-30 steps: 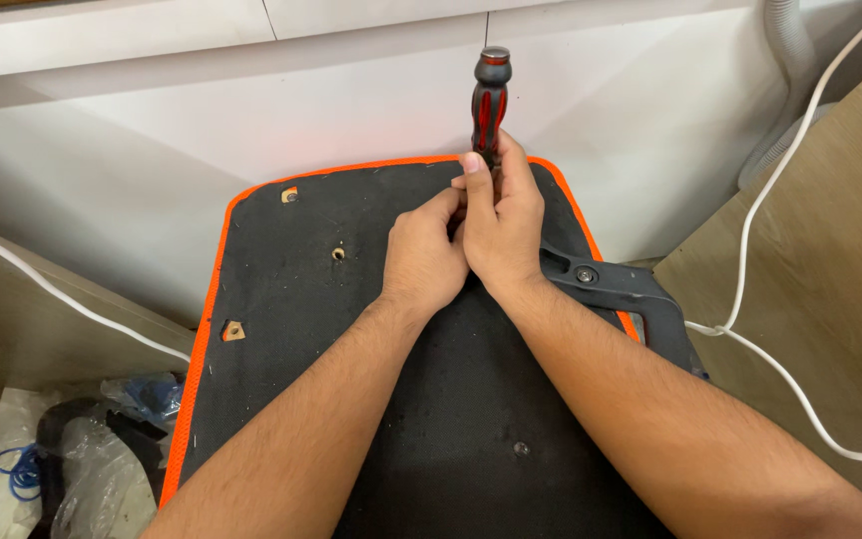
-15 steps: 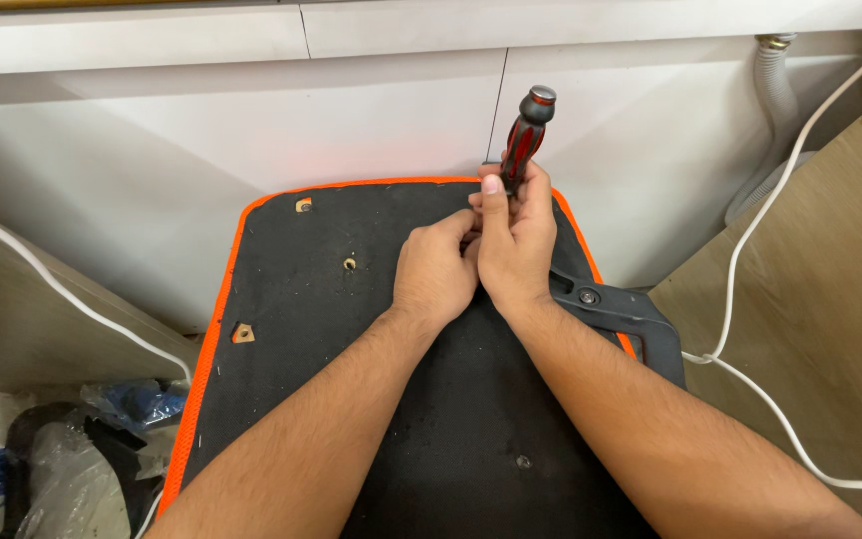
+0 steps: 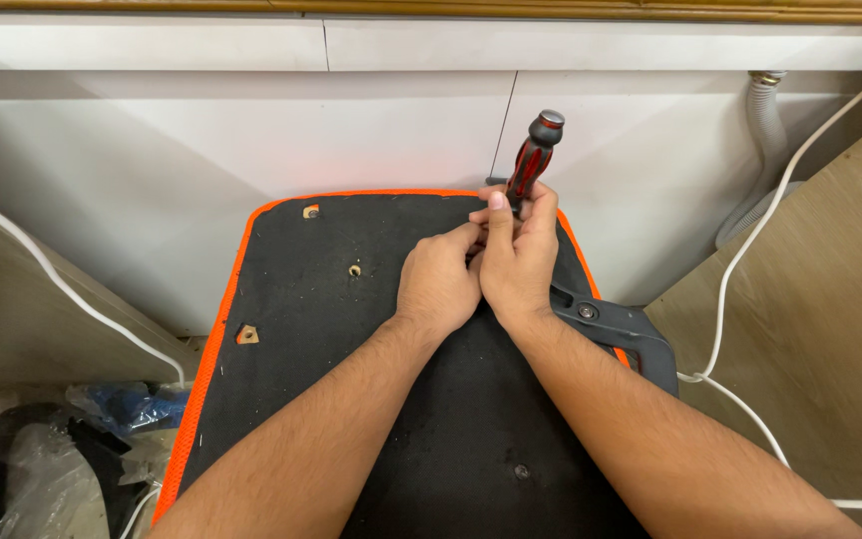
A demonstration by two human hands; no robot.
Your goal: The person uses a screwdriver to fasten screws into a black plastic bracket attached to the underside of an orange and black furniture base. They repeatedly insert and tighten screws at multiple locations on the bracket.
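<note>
A black panel with an orange rim [image 3: 219,349] lies in front of me, its surface dotted with small holes. My right hand [image 3: 519,262] is wrapped around a red and black screwdriver [image 3: 534,158], whose handle sticks up and tilts to the right near the panel's far edge. My left hand [image 3: 438,280] presses against the right one, its fingers pinched near the screwdriver's hidden lower shaft. The tip is covered by both hands.
A dark grey plastic arm piece [image 3: 619,334] is fixed at the panel's right side. White cabinet fronts [image 3: 251,120] stand behind. A white cable [image 3: 740,289] runs over the wooden floor at right. Plastic bags and a blue item [image 3: 132,404] lie at lower left.
The view has shifted, so the panel and hands sit lower and more to the right. The screwdriver handle now leans further to the right. Both hands stay clasped around it.
</note>
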